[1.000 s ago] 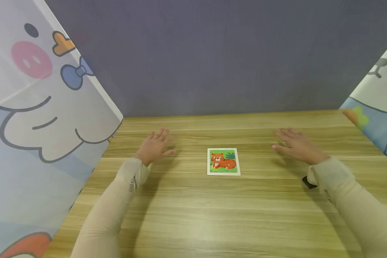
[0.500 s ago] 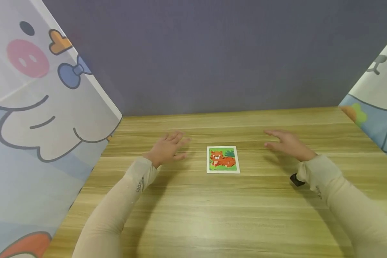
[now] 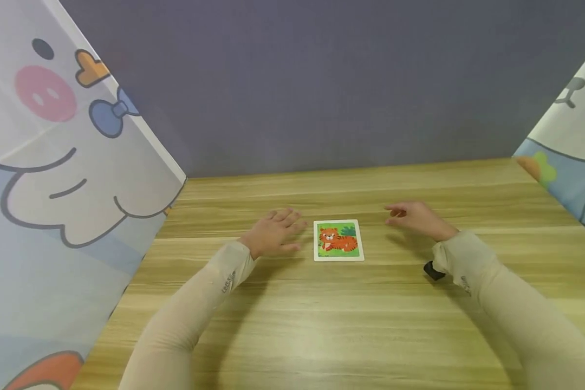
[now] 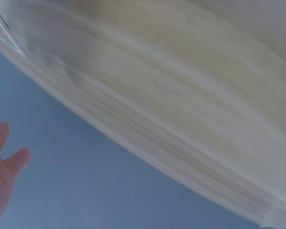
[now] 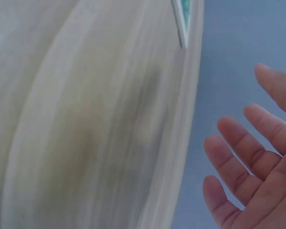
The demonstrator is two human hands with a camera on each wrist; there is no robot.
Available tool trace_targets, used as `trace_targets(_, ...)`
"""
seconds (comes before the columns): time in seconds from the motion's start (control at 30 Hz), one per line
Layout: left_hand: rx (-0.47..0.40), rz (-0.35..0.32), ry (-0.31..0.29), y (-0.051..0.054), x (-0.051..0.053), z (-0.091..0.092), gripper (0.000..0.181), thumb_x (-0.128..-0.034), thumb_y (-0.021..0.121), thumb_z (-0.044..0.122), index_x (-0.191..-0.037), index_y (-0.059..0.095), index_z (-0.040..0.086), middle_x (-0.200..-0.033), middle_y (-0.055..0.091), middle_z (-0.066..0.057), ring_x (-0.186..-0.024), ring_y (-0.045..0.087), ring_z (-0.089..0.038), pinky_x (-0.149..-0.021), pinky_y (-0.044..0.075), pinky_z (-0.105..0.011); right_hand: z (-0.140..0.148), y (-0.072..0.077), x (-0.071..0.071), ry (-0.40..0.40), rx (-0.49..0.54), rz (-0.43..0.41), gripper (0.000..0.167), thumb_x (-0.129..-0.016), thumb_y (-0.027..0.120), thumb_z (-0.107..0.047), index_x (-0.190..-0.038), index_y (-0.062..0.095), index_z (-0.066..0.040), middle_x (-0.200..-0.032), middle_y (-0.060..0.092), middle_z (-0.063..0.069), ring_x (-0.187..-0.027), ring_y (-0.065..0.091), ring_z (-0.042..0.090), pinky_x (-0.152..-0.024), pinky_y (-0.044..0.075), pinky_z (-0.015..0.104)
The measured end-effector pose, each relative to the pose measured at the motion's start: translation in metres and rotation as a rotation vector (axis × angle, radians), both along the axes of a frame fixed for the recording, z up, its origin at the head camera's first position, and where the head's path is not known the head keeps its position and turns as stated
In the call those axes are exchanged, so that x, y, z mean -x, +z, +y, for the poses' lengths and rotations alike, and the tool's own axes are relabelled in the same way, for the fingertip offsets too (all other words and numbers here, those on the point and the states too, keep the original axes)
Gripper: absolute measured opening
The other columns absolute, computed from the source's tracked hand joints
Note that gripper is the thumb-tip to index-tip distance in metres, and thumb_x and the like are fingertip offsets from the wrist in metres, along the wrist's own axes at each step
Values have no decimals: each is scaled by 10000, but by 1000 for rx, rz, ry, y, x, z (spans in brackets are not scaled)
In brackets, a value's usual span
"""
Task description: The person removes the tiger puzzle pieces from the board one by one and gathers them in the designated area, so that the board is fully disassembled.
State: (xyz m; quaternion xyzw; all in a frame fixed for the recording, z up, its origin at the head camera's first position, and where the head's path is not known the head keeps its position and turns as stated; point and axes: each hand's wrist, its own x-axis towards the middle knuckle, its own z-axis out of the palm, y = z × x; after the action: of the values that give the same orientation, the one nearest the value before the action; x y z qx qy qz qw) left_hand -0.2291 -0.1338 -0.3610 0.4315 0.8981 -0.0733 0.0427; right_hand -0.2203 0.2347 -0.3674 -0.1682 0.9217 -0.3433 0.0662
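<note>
A square, white-edged card with an orange tiger on green (image 3: 338, 240) lies flat on the wooden table. Just left of it, the left hand (image 3: 273, 233) is held with fingers spread and nothing in it. The right hand (image 3: 419, 219) is to the card's right, a wider gap away, fingers slightly bent and empty. Neither hand touches the card. In the right wrist view the right hand (image 5: 257, 167) shows its palm, with a corner of the card (image 5: 185, 24) at the top. A card corner (image 4: 2, 31) and part of the left hand (image 4: 2, 167) show in the left wrist view.
The wood-grain table (image 3: 292, 319) meets a grey back wall (image 3: 312, 86). Panels with cartoon figures stand at the left (image 3: 34, 216) and the right (image 3: 580, 146). A small black object (image 3: 434, 270) is at the right wrist.
Both hands have moved inward toward the card, the left one rightward and the right one leftward. The right hand's fingers are more bent than before. The card has stayed in place on the table.
</note>
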Motion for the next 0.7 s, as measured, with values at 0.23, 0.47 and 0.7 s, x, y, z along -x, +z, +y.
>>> trace_targets(0.23,69,0,-36,-11,-4,13,633,-978,436,520,-1511,323,197,-1556,261,-120,-1421,217,-350,-1110,235,-533,-15,-8,8,46,-89,-10,457,-907,654,-153,-1271,552,104,-952,658,117,-824,603,219,-733,499,401)
trace_targets(0.47,138,-2,-50,-11,-7,28,640,-973,397,561,-1516,304,236,-1569,225,-82,-1438,182,-308,-1136,191,-493,-30,-8,12,114,-157,-14,412,-902,663,-142,-1213,586,116,-863,636,98,-703,520,171,-651,447,344)
trace_targets(0.7,206,-38,-31,-7,-6,43,642,-970,368,583,-1528,259,287,-1578,200,-37,-1448,161,-265,-1142,176,-492,-39,-11,18,119,-224,-22,412,-889,675,-184,-1201,614,79,-853,642,55,-676,491,136,-647,442,317)
